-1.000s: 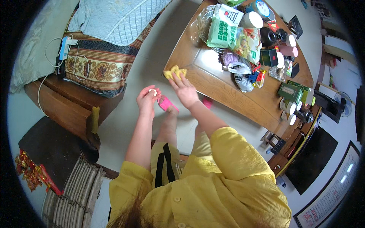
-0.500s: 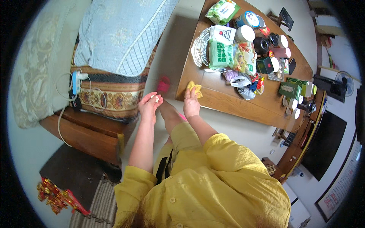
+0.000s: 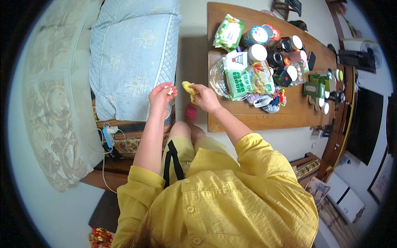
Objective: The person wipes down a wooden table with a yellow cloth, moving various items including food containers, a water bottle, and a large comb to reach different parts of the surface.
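Wooden table (image 3: 248,120) lies rightward; right hand (image 3: 206,99), nearer, grips yellow cloth (image 3: 188,87), long axis seemingly fore-and-aft. Left hand (image 3: 159,99), apart, holds white scrap (image 3: 169,90).

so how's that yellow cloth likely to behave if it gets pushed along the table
The yellow cloth is probably floppy, since it looks bunched and creased in the right hand. It is likely light, as the fingers alone hold it up. Pushed along the table, it would likely crumple rather than roll, being soft and irregular.
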The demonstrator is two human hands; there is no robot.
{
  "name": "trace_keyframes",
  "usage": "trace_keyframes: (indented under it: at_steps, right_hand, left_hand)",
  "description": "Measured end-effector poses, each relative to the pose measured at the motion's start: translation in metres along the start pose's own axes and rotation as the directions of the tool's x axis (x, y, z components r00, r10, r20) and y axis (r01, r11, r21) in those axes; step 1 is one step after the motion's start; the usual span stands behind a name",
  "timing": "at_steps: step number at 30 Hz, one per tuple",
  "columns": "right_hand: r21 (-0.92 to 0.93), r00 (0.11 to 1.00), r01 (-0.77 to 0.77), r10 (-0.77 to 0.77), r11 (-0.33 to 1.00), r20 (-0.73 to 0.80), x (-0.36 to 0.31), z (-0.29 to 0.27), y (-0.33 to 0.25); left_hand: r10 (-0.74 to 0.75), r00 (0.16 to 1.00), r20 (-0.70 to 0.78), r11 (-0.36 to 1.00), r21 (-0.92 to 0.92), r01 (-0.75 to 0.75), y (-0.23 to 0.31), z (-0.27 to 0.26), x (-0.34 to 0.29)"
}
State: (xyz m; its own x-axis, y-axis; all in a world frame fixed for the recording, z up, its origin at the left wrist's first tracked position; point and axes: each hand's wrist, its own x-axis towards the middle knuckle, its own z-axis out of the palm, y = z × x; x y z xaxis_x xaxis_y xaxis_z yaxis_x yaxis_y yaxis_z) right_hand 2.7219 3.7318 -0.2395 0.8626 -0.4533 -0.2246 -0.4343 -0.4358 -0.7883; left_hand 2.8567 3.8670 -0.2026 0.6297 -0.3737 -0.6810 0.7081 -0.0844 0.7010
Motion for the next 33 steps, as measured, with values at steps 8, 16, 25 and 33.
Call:
trace_keyframes:
  at_steps: [8,16,25,33]
  right_hand:
    - [0.81,0.853,-0.43,0.473,0.398,0.22,-0.007,-0.056,0.003]
    - [0.706,0.661,-0.514,0.75,0.487,-0.036,0.036,-0.103,0.071]
    - [-0.657,0.781,-0.576,0.566,0.487,-0.265,0.116,-0.129,0.092]
    - [-0.729,0.847,-0.44,0.512,0.524,-0.143,0.111,-0.139,0.094]
  left_hand:
    - [-0.077,0.974,0.211,0.98,0.197,0.035,0.051,0.074,0.039]
    - [-0.214,0.926,0.311,0.947,0.299,0.118,0.076,0.129,0.121]
    - [-0.287,0.902,0.322,0.904,0.404,0.144,0.117,0.133,0.207]
    - [-0.322,0.914,0.249,0.887,0.417,0.199,0.119,0.137,0.209]
